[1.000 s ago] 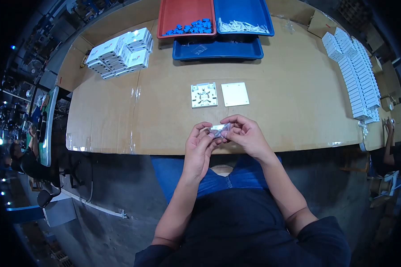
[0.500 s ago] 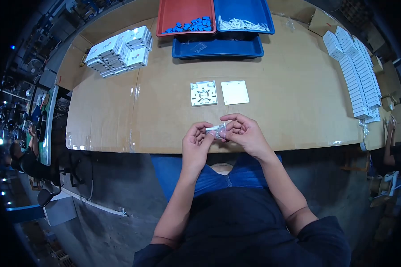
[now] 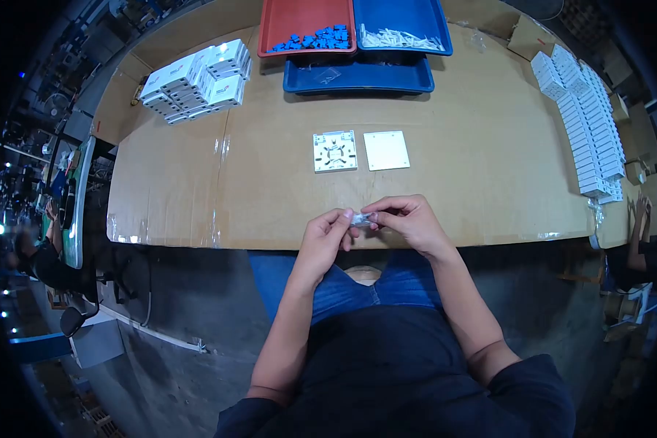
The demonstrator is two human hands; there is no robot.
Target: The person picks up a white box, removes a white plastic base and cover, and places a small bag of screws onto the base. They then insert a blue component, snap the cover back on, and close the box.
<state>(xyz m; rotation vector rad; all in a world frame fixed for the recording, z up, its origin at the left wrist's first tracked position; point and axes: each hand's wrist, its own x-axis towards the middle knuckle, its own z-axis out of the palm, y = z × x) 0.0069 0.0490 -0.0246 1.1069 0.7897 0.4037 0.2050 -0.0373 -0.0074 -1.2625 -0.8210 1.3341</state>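
Note:
Between my two hands is a small clear plastic bag [image 3: 361,218] with something whitish inside, too small to make out. My left hand [image 3: 327,237] pinches its left end between thumb and fingers. On the other end, my right hand [image 3: 410,225] is closed with thumb and forefinger together. Beyond the hands, a square white box base [image 3: 335,152] lies with its inner side up, showing dark slots. Just right of it lies a flat white square cover [image 3: 387,150], a narrow gap between them.
At the back stand a red tray [image 3: 306,18] of blue parts, a blue tray [image 3: 401,14] of white sticks and a lower blue tray [image 3: 358,80]. White boxes [image 3: 190,80] are stacked left; long rows of white units [image 3: 584,131] stand right. Other people work at both sides.
My fingers have closed in tighter around the bag, and the white stick-like piece seen on it before is now mostly covered. The base and cover have stayed in place.

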